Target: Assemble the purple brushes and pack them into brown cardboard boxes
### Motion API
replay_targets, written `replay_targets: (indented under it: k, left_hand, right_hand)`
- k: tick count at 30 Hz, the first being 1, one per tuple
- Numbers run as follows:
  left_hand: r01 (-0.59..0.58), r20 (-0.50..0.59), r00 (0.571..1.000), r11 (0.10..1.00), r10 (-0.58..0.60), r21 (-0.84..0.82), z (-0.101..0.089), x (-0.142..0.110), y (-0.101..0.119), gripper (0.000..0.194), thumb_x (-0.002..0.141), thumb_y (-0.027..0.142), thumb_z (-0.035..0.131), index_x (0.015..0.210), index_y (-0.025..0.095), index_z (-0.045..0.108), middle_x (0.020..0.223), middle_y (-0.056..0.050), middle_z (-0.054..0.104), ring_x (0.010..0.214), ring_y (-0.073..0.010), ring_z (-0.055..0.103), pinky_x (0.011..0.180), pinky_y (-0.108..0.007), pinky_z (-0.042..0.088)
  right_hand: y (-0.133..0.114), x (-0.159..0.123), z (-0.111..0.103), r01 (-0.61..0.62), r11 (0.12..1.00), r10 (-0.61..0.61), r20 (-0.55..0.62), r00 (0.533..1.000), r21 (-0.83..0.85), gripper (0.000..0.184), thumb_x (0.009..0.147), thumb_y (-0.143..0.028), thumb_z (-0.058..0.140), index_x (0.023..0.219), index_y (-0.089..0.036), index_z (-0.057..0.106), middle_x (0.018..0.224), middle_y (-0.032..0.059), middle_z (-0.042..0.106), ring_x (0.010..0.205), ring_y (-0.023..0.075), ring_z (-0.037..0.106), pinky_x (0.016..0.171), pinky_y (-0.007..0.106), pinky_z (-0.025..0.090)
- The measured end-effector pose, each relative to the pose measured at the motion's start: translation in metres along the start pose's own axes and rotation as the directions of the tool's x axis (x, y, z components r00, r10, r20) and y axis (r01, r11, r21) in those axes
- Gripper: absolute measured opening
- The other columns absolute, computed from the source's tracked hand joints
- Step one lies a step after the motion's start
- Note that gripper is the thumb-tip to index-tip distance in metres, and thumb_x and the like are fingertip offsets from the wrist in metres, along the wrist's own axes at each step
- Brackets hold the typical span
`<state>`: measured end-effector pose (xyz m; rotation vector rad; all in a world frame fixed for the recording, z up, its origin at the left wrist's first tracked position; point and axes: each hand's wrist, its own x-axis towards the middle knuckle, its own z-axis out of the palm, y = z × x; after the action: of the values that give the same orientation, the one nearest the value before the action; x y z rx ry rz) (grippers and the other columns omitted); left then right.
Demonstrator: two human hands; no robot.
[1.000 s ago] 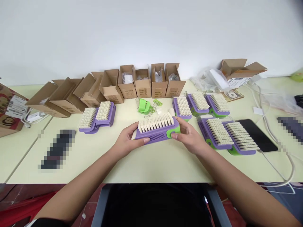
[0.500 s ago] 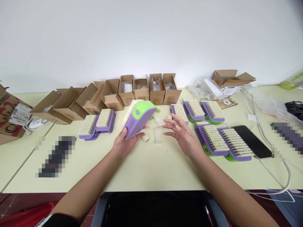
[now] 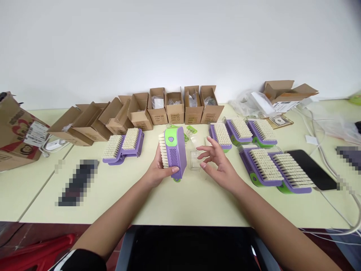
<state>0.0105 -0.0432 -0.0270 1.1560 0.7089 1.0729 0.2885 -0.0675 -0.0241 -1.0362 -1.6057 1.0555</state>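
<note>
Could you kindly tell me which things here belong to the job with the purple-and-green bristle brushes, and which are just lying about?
Job: purple-and-green bristle brush in left hand; right hand; clear plastic case; other brushes; small cardboard boxes.
Lying about: black smartphone; white cable; printed carton.

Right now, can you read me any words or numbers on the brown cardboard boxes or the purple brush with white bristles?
Purple-and-green brush with white bristles in the left hand: no words show.
Small brown cardboard boxes: printed marks, too small to read.
Big red-printed cardboard carton, white label: too small and blurred to read.
</note>
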Motion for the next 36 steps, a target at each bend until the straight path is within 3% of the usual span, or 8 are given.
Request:
replay_targets:
  k: [2,6,11,15,19,25,31,36]
  left_hand:
    - [-0.022,0.002,1.0,0.999,0.022,-0.029,0.003,-0.001,0.001,0.126,0.074,0.04,0.101,0.176,0.038,0.027,0.155,-0.012,0.065,0.146,-0.0382,0.062,0.117,-0.052,0.056]
    - [-0.005,-0.047,0.999,0.993,0.0,-0.118,-0.002,0.0,0.006,0.121,0.071,0.045,0.102,0.172,0.036,0.035,0.147,-0.011,0.07,0.134,-0.0355,0.07,0.112,-0.051,0.06]
    - [-0.065,-0.205,0.978,0.99,0.039,-0.123,-0.015,0.01,0.014,0.104,0.073,0.041,0.102,0.161,0.035,0.047,0.14,-0.008,0.074,0.119,-0.0287,0.077,0.099,-0.043,0.065]
    - [-0.118,-0.281,0.954,0.992,0.105,-0.033,-0.009,0.015,0.013,0.101,0.072,0.034,0.103,0.155,0.038,0.045,0.141,-0.005,0.071,0.116,-0.0245,0.075,0.093,-0.035,0.064]
    - [-0.193,-0.299,0.933,0.98,0.201,0.055,0.014,0.008,0.003,0.107,0.07,0.035,0.105,0.151,0.037,0.035,0.147,-0.007,0.063,0.128,-0.0258,0.07,0.104,-0.038,0.061]
    - [-0.241,-0.273,0.929,0.968,0.251,0.07,0.036,-0.004,-0.007,0.114,0.071,0.058,0.103,0.152,0.04,0.025,0.155,-0.012,0.052,0.139,-0.0314,0.062,0.113,-0.045,0.056]
    - [-0.326,-0.207,0.915,0.937,0.346,0.123,0.015,-0.001,0.0,0.112,0.065,0.066,0.103,0.154,0.045,0.038,0.147,-0.009,0.052,0.141,-0.0354,0.059,0.105,-0.044,0.059]
    - [-0.334,-0.12,0.912,0.88,0.392,0.337,0.003,-0.009,0.014,0.11,0.064,0.057,0.106,0.157,0.031,0.055,0.158,-0.015,0.055,0.155,-0.0452,0.049,0.13,-0.056,0.043]
  right_hand:
    - [-0.004,-0.002,-0.002,-0.034,0.999,0.033,0.025,0.999,0.021,0.08,0.107,-0.047,0.07,0.167,-0.042,0.018,0.164,0.0137,0.059,0.122,0.0276,0.073,0.103,0.056,0.059]
    - [-0.012,-0.005,-0.011,-0.106,0.99,0.111,-0.047,0.993,0.089,0.032,0.109,-0.05,0.066,0.121,-0.033,0.042,0.157,0.013,0.068,0.118,0.0274,0.076,0.106,0.056,0.057]
    - [-0.013,-0.003,-0.013,-0.052,0.999,0.048,-0.209,0.977,-0.015,0.039,0.109,-0.052,0.065,0.083,-0.027,0.05,0.11,0.0101,0.08,0.099,0.0267,0.075,0.092,0.049,0.059]
    - [-0.018,-0.005,0.01,-0.041,0.998,0.04,-0.021,0.999,-0.049,0.028,0.105,-0.051,0.072,0.124,-0.03,0.067,0.139,0.0112,0.072,0.113,0.0273,0.072,0.094,0.049,0.061]
    - [-0.029,-0.01,0.04,-0.097,0.994,0.089,0.135,0.987,0.051,0.089,0.097,-0.051,0.084,0.169,-0.042,0.034,0.179,0.0118,0.04,0.144,0.0303,0.059,0.111,0.053,0.059]
    - [-0.022,-0.007,0.045,-0.077,0.977,0.083,-0.022,0.996,0.197,0.077,0.092,-0.049,0.088,0.157,-0.038,0.051,0.153,0.0112,0.064,0.125,0.0286,0.067,0.105,0.051,0.059]
    - [-0.011,0.0,0.016,-0.224,0.838,0.243,0.028,0.97,0.498,0.05,0.095,-0.062,0.079,0.135,-0.032,0.071,0.131,0.0083,0.078,0.102,0.0274,0.074,0.085,0.044,0.064]
    - [-0.007,0.003,0.008,-0.332,0.808,0.345,0.066,0.936,0.486,0.049,0.097,-0.069,0.072,0.124,-0.029,0.077,0.112,0.0079,0.082,0.091,0.0267,0.075,0.078,0.041,0.065]
